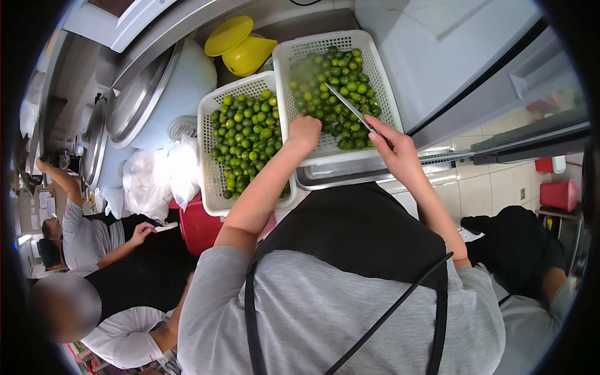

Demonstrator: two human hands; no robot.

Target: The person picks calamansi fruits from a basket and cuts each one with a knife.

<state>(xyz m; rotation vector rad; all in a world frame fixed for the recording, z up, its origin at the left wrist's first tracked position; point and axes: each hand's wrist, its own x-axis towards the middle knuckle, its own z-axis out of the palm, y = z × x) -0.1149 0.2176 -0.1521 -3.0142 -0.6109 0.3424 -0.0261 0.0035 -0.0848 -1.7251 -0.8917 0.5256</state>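
My right hand (397,153) grips a knife (350,106) by its dark handle, the blade slanting up and left over the limes. My left hand (305,132) is closed above the near left part of the white perforated basket (387,106); whatever its curled fingers hold is hidden. Small green limes (353,87) are heaped in this basket, some yellowish, and a blurred patch covers part of them. To the left, a second white basket (204,134) holds more green limes (247,140), partly behind my left forearm.
A metal tray (340,178) shows under the right basket. Behind stands a yellow kitchen scale (247,53). White plastic bags (156,172) and a red container (197,228) are at left. Co-workers stand at left, another person at right. A grey appliance door (531,87) borders the right.
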